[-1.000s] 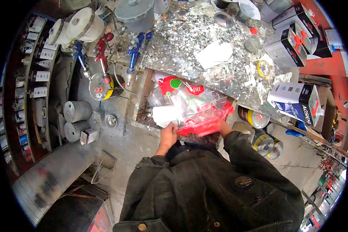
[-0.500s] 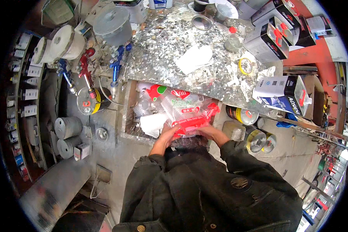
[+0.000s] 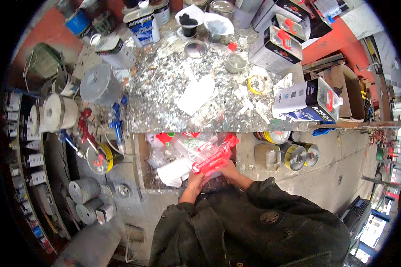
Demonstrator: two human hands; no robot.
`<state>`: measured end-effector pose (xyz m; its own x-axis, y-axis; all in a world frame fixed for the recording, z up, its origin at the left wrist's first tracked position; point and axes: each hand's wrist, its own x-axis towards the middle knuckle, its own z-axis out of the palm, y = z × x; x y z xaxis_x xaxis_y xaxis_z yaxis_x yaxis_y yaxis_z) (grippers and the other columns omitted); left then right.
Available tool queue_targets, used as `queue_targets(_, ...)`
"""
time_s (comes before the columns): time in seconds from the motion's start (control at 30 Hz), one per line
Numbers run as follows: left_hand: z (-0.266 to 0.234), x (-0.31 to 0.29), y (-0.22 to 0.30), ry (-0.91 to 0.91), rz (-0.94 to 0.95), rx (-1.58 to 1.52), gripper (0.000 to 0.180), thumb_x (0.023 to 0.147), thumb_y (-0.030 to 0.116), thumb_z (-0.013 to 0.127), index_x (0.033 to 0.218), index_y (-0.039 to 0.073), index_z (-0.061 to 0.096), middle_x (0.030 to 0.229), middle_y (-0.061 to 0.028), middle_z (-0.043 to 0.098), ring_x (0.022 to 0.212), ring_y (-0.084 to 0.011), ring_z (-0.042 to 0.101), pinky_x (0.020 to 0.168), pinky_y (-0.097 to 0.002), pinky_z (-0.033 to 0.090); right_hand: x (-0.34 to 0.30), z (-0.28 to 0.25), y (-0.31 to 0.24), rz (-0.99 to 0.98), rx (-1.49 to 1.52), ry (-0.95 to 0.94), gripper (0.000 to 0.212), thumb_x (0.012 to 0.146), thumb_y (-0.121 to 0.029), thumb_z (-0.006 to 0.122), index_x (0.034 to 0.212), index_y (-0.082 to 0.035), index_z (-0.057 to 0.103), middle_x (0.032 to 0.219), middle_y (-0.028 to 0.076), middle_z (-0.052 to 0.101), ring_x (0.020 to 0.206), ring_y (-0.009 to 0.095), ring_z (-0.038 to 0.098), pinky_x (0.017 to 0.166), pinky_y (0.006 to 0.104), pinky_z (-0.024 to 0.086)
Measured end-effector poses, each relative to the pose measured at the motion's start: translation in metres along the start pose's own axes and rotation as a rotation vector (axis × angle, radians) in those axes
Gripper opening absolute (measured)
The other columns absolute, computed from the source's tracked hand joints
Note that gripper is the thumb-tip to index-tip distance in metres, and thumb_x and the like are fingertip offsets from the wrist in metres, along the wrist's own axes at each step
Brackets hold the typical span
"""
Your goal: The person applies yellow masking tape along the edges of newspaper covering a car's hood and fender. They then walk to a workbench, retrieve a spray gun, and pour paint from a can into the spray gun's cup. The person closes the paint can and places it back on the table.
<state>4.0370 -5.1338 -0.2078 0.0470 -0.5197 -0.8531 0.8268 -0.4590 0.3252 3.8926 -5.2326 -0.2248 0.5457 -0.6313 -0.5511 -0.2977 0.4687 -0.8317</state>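
Over a drawer [image 3: 141, 178] pulled out beneath the bench lies a clear and red plastic bag of stacked clear plastic cups [image 3: 196, 149]. At the bag's near red end, my left hand [image 3: 195, 180] grips the bunched plastic. My right hand [image 3: 231, 174] is closed on the same end from the right. Some fingers of both hands are hidden by the bag. Beside my left hand a white paper roll [image 3: 171, 172] rests in the drawer, and loose clear cups [image 3: 157, 158] are to its left.
The paint-spattered bench [image 3: 151, 102] carries a white sheet [image 3: 197, 95], a yellow tape roll [image 3: 256, 84] and metal cans [image 3: 276, 49]. A white can [image 3: 303, 100] sits near its right edge. Spray guns [image 3: 116, 122] hang at the left; paint tins [image 3: 294, 155] stand on the floor at the right.
My view has shifted, showing more of the bench's far side and placing the drawer lower. Both hands keep hold of the bag's red end, now slightly closer together.
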Motion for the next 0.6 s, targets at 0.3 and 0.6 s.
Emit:
queue_targets(0.3,-0.002,0.035,-0.014,0.100,0.191,-0.109,0.051,0.078,-0.006,0.071,0.125,0.000,0.051,0.114,-0.0121,0.065,0.095,-0.0232,0.068,0.077,-0.0331,0.060,-0.001,0.018,-0.014,0.023,-0.042,0.308,0.036,0.079,-0.012,0.072,0.112,-0.001,0.063,0.105,0.008,0.068,0.095,0.016,0.064,0.082,0.0308,0.052)
queue_targets(0.6,0.005,0.037,0.003,0.151,0.212,0.063,0.041,0.082,0.006,0.072,0.119,-0.001,0.057,0.107,-0.0102,0.067,0.090,-0.0199,0.067,0.072,-0.0321,0.058,0.001,0.015,-0.004,0.114,0.167,0.209,0.023,0.081,-0.001,0.064,0.103,-0.001,0.068,0.094,0.002,0.069,0.079,0.011,0.064,0.066,0.0267,0.053)
